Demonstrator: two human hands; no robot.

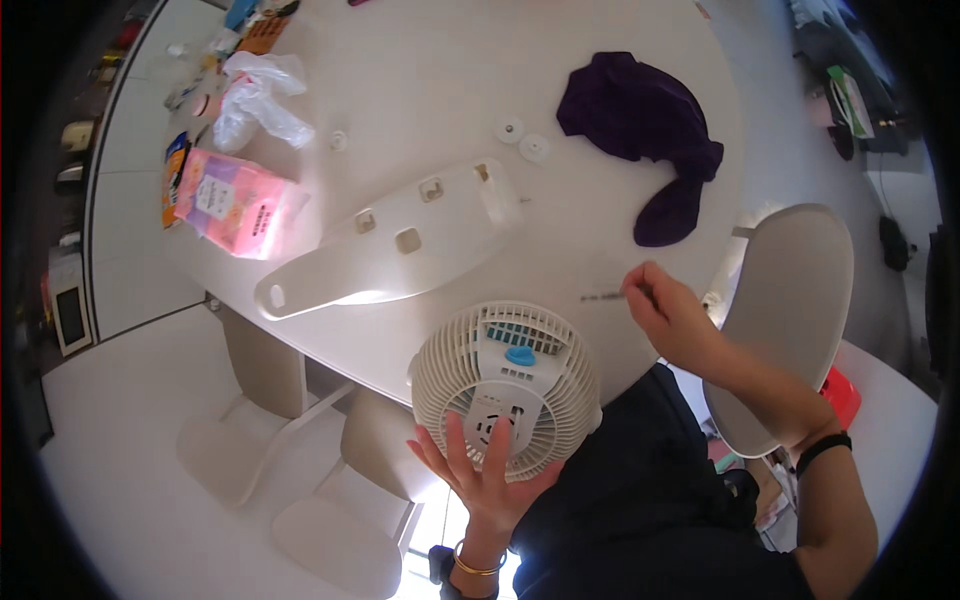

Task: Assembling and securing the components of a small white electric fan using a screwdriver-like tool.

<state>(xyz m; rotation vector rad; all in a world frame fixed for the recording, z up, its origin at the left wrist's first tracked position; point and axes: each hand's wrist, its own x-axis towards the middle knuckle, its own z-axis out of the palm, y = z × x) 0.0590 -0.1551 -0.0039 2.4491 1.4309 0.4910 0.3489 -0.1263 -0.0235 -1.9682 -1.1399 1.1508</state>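
Observation:
A white round fan head (575, 400) with a ribbed grille and a blue knob (520, 355) sits at the table's near edge, its back facing up. My left hand (485, 470) lies against its near side, fingers spread over the grille and the middle panel. To the right of the fan, my right hand (665, 315) is closed above the table, thumb and fingers pinched together. A thin dark rod (600, 296) sticks out leftward from its fingertips; its kind is too small to tell. Beyond the fan lies a long white plastic panel (450, 225) with square holes.
Two white discs (508, 128) and a purple cloth (640, 110) lie farther back on the table (430, 90). At left are a pink tissue pack (240, 205) and a white plastic bag (262, 100). Chairs (785, 310) stand around the table.

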